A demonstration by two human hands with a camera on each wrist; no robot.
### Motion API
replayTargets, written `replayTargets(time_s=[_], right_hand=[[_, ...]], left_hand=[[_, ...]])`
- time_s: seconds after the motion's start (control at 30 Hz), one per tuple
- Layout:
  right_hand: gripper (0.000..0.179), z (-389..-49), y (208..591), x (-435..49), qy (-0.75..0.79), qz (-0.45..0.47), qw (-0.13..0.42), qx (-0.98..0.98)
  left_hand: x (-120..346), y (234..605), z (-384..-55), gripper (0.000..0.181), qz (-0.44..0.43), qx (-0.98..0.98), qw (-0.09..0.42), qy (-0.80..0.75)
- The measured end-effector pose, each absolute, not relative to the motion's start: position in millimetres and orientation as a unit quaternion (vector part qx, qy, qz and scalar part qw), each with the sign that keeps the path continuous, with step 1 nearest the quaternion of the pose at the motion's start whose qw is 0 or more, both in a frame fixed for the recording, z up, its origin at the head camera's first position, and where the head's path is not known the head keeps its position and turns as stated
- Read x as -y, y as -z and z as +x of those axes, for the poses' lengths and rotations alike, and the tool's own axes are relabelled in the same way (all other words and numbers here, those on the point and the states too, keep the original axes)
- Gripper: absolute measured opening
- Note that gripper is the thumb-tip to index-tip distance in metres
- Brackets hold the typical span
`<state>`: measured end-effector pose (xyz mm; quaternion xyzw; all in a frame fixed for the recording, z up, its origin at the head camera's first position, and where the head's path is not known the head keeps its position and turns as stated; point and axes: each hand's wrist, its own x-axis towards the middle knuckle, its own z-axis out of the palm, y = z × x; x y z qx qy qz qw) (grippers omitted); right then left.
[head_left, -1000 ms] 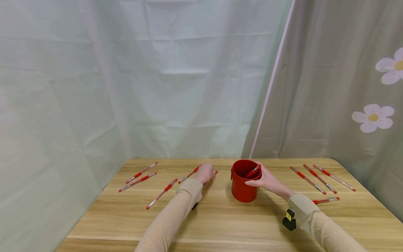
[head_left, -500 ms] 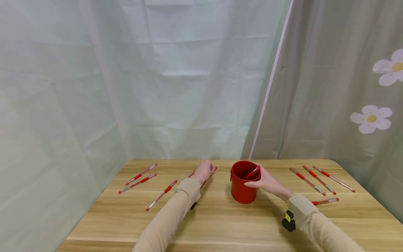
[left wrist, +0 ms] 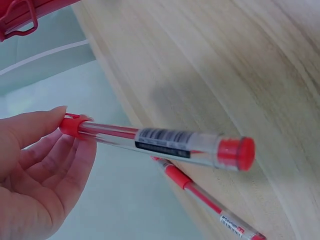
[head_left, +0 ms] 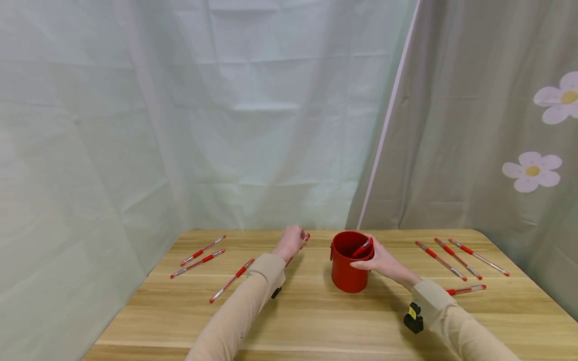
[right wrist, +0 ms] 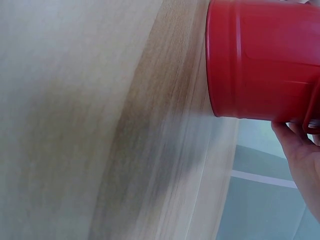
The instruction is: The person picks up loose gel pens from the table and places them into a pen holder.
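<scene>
On the light-brown wooden table (head_left: 343,326), one round, red, open-topped bucket (head_left: 349,276), upright, gripped at its rim by the right hand (head_left: 384,259). Near its left side, the left hand (head_left: 289,242), closed in a small pinch on one thin, clear-and-red plastic pen (left wrist: 162,142), lifted off the wood. Slanting lengthwise, with red-plugged end toward the person, other end away and rightward.

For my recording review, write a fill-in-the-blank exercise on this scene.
The left hand holds a clear plastic pen whose free end is coloured ____.
In the head view, the red cylindrical bucket stands to that hand's ____.
The right hand holds the bucket, to whose right ____ pens show on the wooden table.

Missing: red; right; four.
</scene>
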<state>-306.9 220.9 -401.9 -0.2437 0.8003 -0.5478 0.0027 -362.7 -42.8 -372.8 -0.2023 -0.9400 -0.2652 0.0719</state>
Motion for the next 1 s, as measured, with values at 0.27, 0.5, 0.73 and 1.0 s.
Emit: replayTargets(time_s=[0.27,0.5,0.73,1.0], right_hand=[[0.070,-308.0,403.1,-221.7,0.545,-0.249,0.001,-0.800],[0.071,-301.7,395.8,-219.8,0.552,-0.250,0.008,-0.796],[0.071,-307.9,402.7,-221.9,0.548,-0.250,0.005,-0.798],[0.071,-309.1,403.0,-222.5,0.543,-0.253,-0.001,-0.801]], left_hand=[[45.1,365.8,-361.9,0.005,-0.193,0.938,0.098,0.270],[45.5,358.1,-361.2,0.005,-0.189,0.938,0.100,0.273],[48.1,349.3,-362.6,0.006,-0.188,0.926,0.109,0.307],[51.5,339.1,-364.7,0.004,-0.185,0.914,0.142,0.331]])
